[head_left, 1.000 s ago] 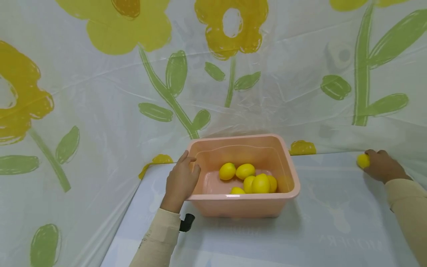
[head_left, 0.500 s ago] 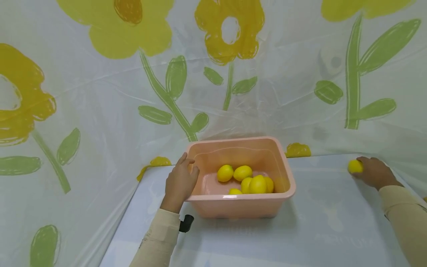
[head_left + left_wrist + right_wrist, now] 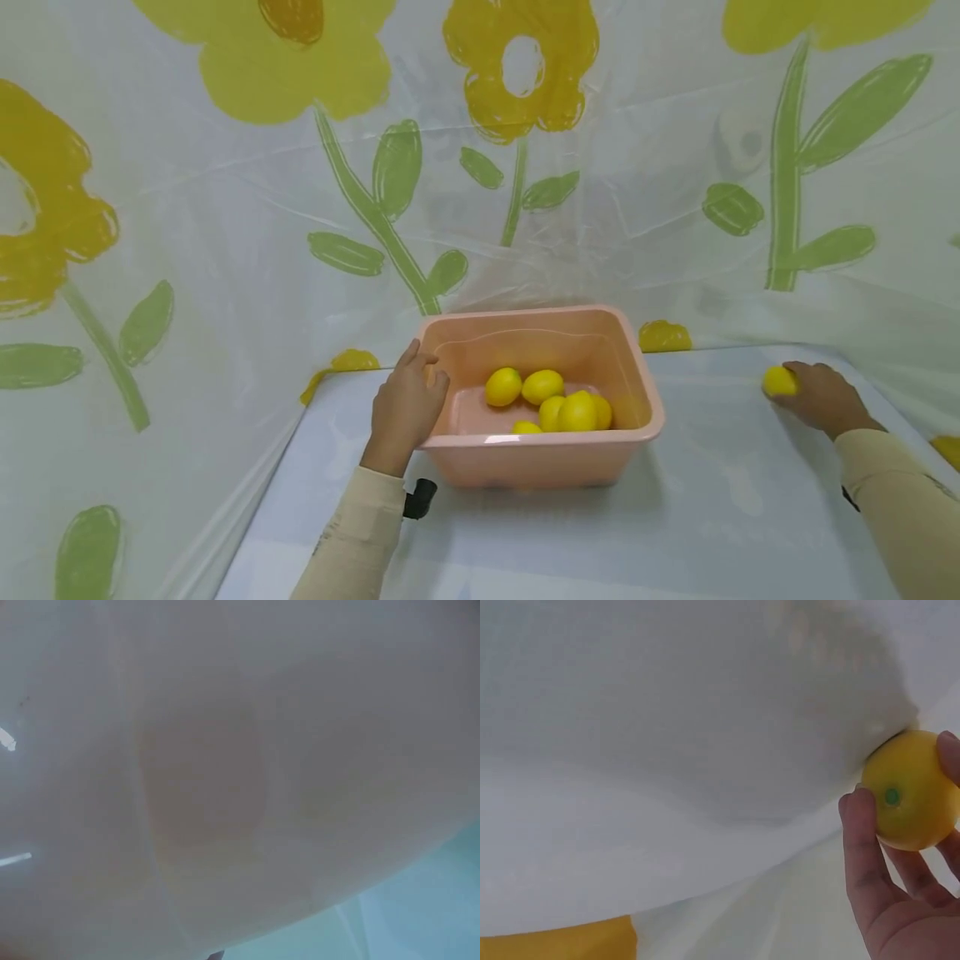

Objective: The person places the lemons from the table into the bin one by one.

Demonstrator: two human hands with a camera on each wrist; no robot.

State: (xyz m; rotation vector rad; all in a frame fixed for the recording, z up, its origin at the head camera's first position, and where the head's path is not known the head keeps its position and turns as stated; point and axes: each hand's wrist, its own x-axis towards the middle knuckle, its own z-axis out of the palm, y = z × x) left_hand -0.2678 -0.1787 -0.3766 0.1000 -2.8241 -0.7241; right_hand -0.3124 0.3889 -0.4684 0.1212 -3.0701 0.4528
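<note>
A pink plastic basin (image 3: 540,461) stands on the table with several yellow lemons (image 3: 543,387) inside. My left hand (image 3: 405,412) holds the basin's left rim; some of its fingers are hidden there. The left wrist view is dim and filled mostly by a blurred, pale surface. Far to the right, near the table's back edge, my right hand (image 3: 825,400) grips a single lemon (image 3: 779,381). In the right wrist view, fingers (image 3: 861,832) curl round that lemon (image 3: 907,791), whose green stem spot faces the camera. It lies against or just by the white tabletop.
The white table (image 3: 720,500) ends at the back against a hanging curtain (image 3: 637,225) printed with yellow flowers. That curtain also closes off the left side. A black strap-like piece (image 3: 420,500) juts from the left wrist. Table surface lies between the basin and the right hand.
My right hand has moved left along the table's back with the lemon in its grip. The left hand stays at the basin's rim, and the view has shifted slightly.
</note>
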